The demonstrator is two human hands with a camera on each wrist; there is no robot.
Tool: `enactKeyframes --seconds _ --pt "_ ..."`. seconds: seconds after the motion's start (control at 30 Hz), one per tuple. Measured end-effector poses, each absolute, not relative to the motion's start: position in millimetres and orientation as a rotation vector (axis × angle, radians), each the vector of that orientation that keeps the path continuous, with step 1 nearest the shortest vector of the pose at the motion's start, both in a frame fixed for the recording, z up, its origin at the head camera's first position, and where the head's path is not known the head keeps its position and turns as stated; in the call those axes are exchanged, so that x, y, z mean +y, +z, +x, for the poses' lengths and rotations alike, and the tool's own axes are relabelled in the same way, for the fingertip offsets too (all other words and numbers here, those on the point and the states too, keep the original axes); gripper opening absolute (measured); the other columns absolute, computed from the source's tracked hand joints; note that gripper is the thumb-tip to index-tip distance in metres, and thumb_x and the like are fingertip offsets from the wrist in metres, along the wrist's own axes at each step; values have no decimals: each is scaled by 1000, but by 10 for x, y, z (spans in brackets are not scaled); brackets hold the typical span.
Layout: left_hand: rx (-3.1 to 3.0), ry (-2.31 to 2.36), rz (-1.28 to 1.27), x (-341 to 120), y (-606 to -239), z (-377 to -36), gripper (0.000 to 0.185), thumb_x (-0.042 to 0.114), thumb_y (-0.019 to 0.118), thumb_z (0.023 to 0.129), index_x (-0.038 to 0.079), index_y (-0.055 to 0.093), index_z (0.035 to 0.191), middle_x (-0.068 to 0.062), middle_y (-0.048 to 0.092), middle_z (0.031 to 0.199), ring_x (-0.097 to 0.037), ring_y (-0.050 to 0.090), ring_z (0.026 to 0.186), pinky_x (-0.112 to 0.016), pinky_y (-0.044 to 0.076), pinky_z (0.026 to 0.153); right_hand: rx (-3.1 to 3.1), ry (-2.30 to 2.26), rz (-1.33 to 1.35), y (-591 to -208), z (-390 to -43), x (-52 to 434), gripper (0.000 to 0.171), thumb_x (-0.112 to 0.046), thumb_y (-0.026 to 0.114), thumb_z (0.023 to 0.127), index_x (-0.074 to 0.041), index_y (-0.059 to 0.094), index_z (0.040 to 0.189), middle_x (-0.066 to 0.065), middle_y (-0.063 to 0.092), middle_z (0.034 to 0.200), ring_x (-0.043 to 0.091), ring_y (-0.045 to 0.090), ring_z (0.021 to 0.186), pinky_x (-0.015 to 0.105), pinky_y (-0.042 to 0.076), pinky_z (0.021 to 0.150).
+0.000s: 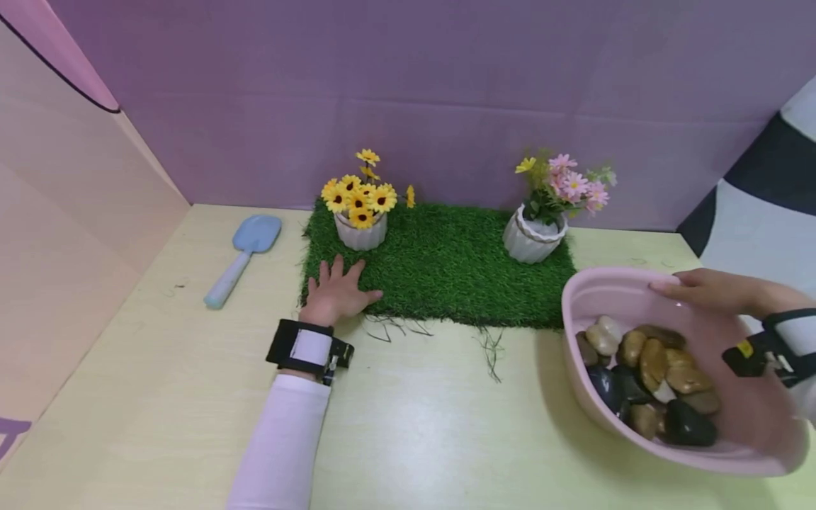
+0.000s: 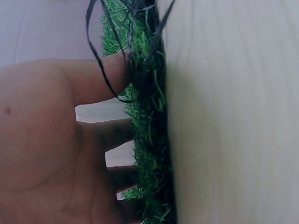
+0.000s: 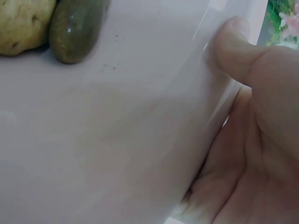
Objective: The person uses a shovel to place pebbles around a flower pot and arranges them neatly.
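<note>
Tilting toward nine o'clock, the pink basin (image 1: 644, 283) of pebbles (image 1: 650, 379) is gripped at its far rim by the right hand (image 1: 707, 292), thumb inside. The left hand (image 1: 336, 296), fingers spread flat, presses the grass mat's (image 1: 446, 269) seven-o'clock corner. Pouring is best done slowly, with the mat kept pinned and both flowerpots avoided.

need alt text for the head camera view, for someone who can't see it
A right hand grips the rim of a tilted pink basin holding pebbles, while the left hand rests flat on a green turf mat bearing two flower pots.
</note>
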State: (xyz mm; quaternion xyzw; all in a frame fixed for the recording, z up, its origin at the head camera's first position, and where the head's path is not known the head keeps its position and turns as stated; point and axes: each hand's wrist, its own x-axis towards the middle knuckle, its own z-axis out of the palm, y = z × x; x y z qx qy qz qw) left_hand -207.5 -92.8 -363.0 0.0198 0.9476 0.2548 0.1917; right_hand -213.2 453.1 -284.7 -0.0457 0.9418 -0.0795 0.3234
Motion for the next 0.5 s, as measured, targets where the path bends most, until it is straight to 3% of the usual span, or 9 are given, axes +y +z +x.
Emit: enactKeyframes --seconds 0.27,0.5 --pt "2656 713 57 -929 -3630 -2079 75 46 49 100 17 13 159 -22 -9 164 -46 -13 150 -65 -5 122 2467 -248 -159 -2839 -2104 4395 70 -46 27 107 17 44 132 22 64 111 32 63 102 56 54 85" --pt "2652 719 56 -931 -3626 -2075 75 46 49 100 17 13 160 -22 -9 164 -46 -13 150 -65 -5 122 2510 -216 -190 -2821 -2059 4261 64 -42 28 108 15 55 119 12 66 98 24 62 91 42 55 77"
